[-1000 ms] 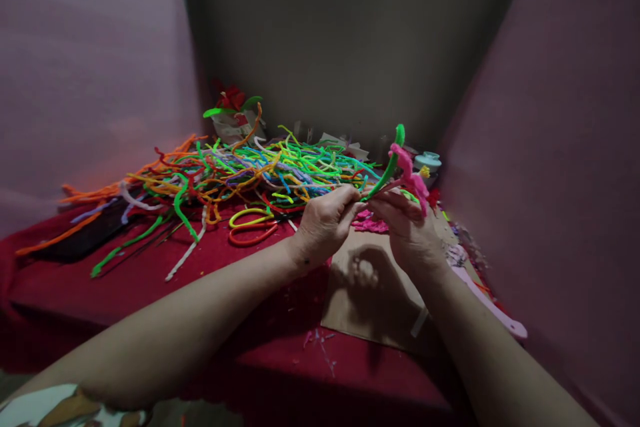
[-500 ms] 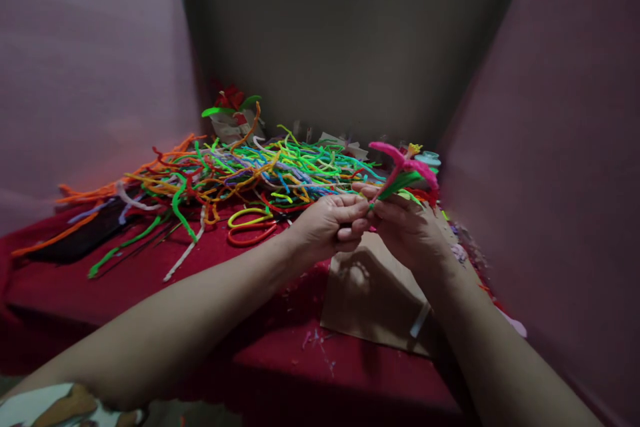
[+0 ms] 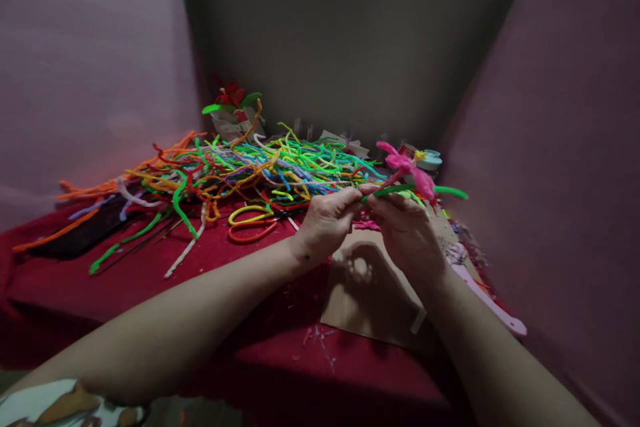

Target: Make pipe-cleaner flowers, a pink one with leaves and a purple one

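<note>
A pink pipe-cleaner flower [image 3: 404,163] with a yellow centre is held above the table, its pink stem slanting down to my fingertips. Alongside that stem runs a green pipe cleaner [image 3: 453,192], whose free end sticks out to the right past the petals. My left hand [image 3: 327,223] is closed, thumb and fingers pinching the lower end of the stem and the green piece. My right hand [image 3: 413,230] meets it there, its curled fingers gripping the flower's stem just above. The fingers partly hide where pink and green join.
A big tangle of coloured pipe cleaners [image 3: 280,167] covers the back of the red-clothed table [image 3: 200,307]. Scissors [image 3: 253,223] with yellow and red handles lie left of my hands. Below them is a brown board [image 3: 370,313]; a pink strip-like tool [image 3: 493,303] lies right.
The flower has tipped and shifted slightly right. The green piece, earlier bunched under the petals, now stretches out to the right beyond them. My left hand has turned, its knuckles higher.
</note>
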Demonstrator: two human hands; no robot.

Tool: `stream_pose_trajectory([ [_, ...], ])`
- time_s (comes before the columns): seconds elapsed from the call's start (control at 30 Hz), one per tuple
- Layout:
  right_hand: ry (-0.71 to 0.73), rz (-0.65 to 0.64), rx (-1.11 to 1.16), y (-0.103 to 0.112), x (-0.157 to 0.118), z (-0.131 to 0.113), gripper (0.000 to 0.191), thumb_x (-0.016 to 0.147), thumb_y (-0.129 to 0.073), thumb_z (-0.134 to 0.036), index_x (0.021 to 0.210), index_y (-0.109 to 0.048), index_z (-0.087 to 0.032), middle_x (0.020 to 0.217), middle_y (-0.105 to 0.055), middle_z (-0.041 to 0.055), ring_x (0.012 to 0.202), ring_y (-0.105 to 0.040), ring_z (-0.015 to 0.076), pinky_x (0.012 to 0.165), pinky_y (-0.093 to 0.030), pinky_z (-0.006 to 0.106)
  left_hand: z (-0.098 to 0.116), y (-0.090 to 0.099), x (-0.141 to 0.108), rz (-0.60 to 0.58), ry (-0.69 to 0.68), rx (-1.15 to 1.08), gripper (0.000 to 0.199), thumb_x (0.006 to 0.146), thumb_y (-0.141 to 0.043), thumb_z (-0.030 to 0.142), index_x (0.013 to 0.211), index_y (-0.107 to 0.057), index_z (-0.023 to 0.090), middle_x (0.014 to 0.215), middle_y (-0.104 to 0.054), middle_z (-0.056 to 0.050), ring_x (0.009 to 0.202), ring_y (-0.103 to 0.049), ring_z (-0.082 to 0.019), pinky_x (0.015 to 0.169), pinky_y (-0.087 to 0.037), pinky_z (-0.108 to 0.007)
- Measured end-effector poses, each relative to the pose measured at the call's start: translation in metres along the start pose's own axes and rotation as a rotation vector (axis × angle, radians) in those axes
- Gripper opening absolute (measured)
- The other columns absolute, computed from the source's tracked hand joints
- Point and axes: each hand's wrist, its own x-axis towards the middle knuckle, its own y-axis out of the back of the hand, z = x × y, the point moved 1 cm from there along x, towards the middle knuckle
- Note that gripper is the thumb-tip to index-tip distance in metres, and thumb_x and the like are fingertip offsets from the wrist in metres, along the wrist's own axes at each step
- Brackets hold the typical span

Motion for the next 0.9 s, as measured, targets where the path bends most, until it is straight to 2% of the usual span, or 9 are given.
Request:
stream_pose_trajectory([
  [0.13, -0.042, -0.083, 0.019, 0.0, 0.001, -0.004, 0.016, 0.07, -0.072, -0.027, 0.086, -0.074, -0.026, 0.077, -0.071, -0.0002, 0.079, -0.065, 0.0206, 0.074, -0.052, 0.038, 0.0, 0.002, 0.005, -0.108, 0.2, -0.196, 0.023, 0.081, -0.057, 0.025, 0.061, -0.053, 0.015, 0.051, -0.047, 0.004, 0.041, -0.04, -0.005, 0.042, -0.031, -0.019],
  [0.37, -0.089, -0.059, 0.051, 0.008, 0.002, -0.01, 0.015, 0.067, -0.068, -0.019, 0.08, -0.075, -0.023, 0.073, -0.07, -0.001, 0.065, -0.06, 0.0143, 0.073, -0.049, 0.034, -0.002, 0.004, 0.009, -0.239, 0.43, -0.587, 0.022, 0.078, -0.064, 0.026, 0.064, -0.054, 0.012, 0.054, -0.053, 0.003, 0.035, -0.037, -0.001, 0.036, -0.022, -0.014],
  [0.43, -0.095, -0.073, 0.062, 0.009, 0.002, -0.011, 0.017, 0.066, -0.068, -0.018, 0.081, -0.075, -0.023, 0.076, -0.07, -0.0007, 0.064, -0.058, 0.0136, 0.072, -0.048, 0.033, -0.003, 0.003, 0.008, -0.303, 0.507, -0.709, 0.019, 0.078, -0.063, 0.023, 0.066, -0.054, 0.011, 0.053, -0.052, 0.003, 0.034, -0.032, 0.0, 0.034, -0.02, -0.013],
  [0.53, -0.107, -0.162, 0.079, 0.009, 0.001, -0.012, 0.022, 0.067, -0.067, -0.018, 0.085, -0.076, -0.024, 0.079, -0.071, -0.0001, 0.063, -0.057, 0.0127, 0.071, -0.048, 0.032, -0.004, 0.002, 0.005, -0.453, 0.595, -0.884, 0.011, 0.078, -0.06, 0.018, 0.071, -0.056, 0.011, 0.051, -0.047, 0.005, 0.032, -0.022, 0.001, 0.032, -0.018, -0.013],
  [0.63, -0.058, -0.211, 0.097, 0.007, -0.001, -0.015, 0.021, 0.067, -0.065, -0.017, 0.084, -0.076, -0.024, 0.088, -0.072, 0.0016, 0.072, -0.061, 0.0152, 0.074, -0.049, 0.033, -0.003, 0.003, 0.003, -0.541, 0.626, -0.996, 0.006, 0.078, -0.058, 0.017, 0.074, -0.056, 0.012, 0.048, -0.041, 0.008, 0.032, -0.012, 0.0, 0.031, -0.016, -0.013],
  [0.7, -0.017, -0.184, 0.09, 0.005, -0.002, -0.016, 0.019, 0.067, -0.065, -0.017, 0.082, -0.076, -0.024, 0.092, -0.072, 0.0026, 0.081, -0.063, 0.0183, 0.077, -0.05, 0.036, -0.002, 0.004, 0.004, -0.546, 0.607, -0.978, 0.008, 0.08, -0.058, 0.02, 0.076, -0.057, 0.013, 0.048, -0.039, 0.009, 0.032, -0.012, 0.0, 0.031, -0.016, -0.014],
  [0.77, -0.006, -0.121, 0.074, 0.004, -0.002, -0.015, 0.018, 0.067, -0.066, -0.018, 0.08, -0.076, -0.024, 0.09, -0.071, 0.0024, 0.083, -0.064, 0.0203, 0.078, -0.05, 0.037, 0.001, 0.004, 0.005, -0.499, 0.538, -0.821, 0.014, 0.081, -0.057, 0.025, 0.073, -0.056, 0.013, 0.052, -0.044, 0.006, 0.032, -0.019, 0.0, 0.033, -0.018, -0.015],
  [0.83, -0.004, -0.052, 0.045, 0.003, -0.001, -0.012, 0.016, 0.067, -0.066, -0.019, 0.08, -0.075, -0.025, 0.089, -0.071, 0.0014, 0.085, -0.064, 0.021, 0.078, -0.051, 0.038, 0.003, 0.004, 0.006, -0.368, 0.41, -0.52, 0.019, 0.082, -0.058, 0.028, 0.069, -0.056, 0.014, 0.056, -0.049, 0.004, 0.037, -0.031, -0.002, 0.037, -0.024, -0.017],
  [0.9, 0.012, 0.005, -0.008, 0.003, -0.001, -0.009, 0.015, 0.069, -0.066, -0.019, 0.08, -0.075, -0.026, 0.09, -0.071, 0.0009, 0.089, -0.064, 0.0214, 0.082, -0.051, 0.039, 0.005, 0.003, 0.004, -0.175, 0.24, -0.186, 0.016, 0.08, -0.061, 0.028, 0.071, -0.058, 0.015, 0.057, -0.05, 0.004, 0.044, -0.04, -0.005, 0.044, -0.031, -0.018],
])
